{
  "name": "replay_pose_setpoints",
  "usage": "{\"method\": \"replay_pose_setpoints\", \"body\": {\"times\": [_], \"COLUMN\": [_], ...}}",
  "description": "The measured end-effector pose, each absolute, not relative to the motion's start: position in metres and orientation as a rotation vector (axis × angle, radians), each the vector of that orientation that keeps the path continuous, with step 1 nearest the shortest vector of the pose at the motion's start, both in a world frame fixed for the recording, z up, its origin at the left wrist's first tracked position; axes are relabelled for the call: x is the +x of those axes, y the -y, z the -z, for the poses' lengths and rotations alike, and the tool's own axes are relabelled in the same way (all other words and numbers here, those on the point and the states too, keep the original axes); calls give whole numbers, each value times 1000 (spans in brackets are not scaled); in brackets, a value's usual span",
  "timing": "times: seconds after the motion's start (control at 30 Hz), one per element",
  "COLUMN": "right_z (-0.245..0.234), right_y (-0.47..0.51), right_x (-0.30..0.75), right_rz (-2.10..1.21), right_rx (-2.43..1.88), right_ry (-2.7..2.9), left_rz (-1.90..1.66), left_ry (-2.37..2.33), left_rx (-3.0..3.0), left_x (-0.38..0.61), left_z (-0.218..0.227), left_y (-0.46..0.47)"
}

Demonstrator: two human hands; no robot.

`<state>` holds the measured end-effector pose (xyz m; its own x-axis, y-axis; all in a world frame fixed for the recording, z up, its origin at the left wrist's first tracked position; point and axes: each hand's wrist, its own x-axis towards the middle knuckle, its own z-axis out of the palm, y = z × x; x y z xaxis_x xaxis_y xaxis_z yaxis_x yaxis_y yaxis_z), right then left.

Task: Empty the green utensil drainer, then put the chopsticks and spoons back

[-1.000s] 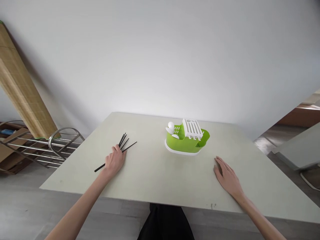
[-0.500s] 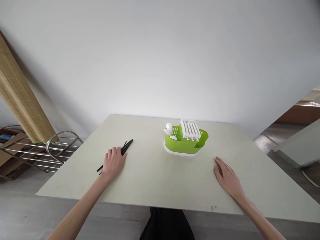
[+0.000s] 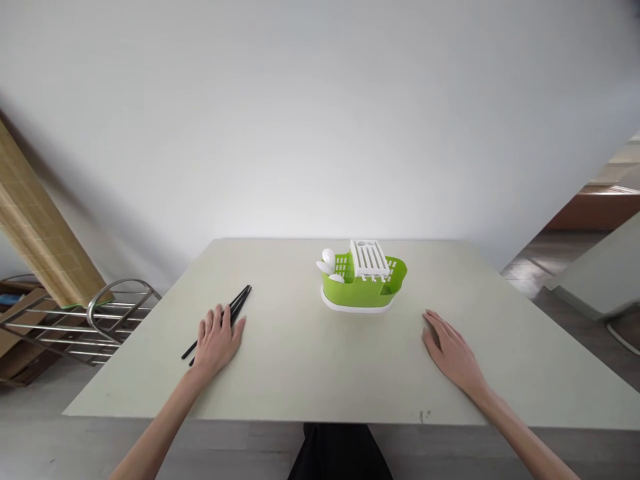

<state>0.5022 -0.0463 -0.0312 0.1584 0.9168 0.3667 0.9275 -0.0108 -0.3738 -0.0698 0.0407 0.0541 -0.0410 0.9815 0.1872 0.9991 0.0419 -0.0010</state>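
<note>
My left hand (image 3: 216, 339) lies flat on a bunch of black chopsticks (image 3: 241, 299) on the left part of the pale table (image 3: 320, 373), fingers stretched over their middle. Their tips stick out past my fingers toward the back, and their other ends show at my wrist's left. My right hand (image 3: 451, 353) rests palm down on the table's right part, fingers flat, holding nothing. Between and behind the hands stands a green cutlery drainer (image 3: 363, 287) with a white slotted insert and white spoons at its left end.
A metal wire rack (image 3: 75, 320) stands on the floor left of the table, with a rolled bamboo mat (image 3: 35, 227) leaning on the wall above it. A plain white wall is behind. Another pale surface (image 3: 600, 280) shows at the far right.
The chopsticks, fanned out a second ago, now lie gathered in one tight bunch under my left hand, whose fingers have flattened. The right hand has stayed put.
</note>
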Motion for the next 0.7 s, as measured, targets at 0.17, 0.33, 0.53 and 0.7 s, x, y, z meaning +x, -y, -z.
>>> {"method": "replay_pose_setpoints", "body": {"times": [0.17, 0.33, 0.53, 0.7], "right_z": [30, 28, 26, 25], "right_y": [45, 46, 47, 47], "right_x": [500, 501, 503, 503], "right_rz": [29, 6, 2, 8], "right_rx": [-1906, -1894, -1883, -1869], "right_ry": [1731, 1744, 1762, 1756], "left_rz": [171, 165, 202, 168], "left_ry": [2146, 2173, 2198, 2247], "left_rx": [-2017, -2014, -2048, -2082], "left_x": [-74, -74, -74, -77], "left_z": [-53, -52, -53, -57], "left_y": [-45, -46, -45, -48]}}
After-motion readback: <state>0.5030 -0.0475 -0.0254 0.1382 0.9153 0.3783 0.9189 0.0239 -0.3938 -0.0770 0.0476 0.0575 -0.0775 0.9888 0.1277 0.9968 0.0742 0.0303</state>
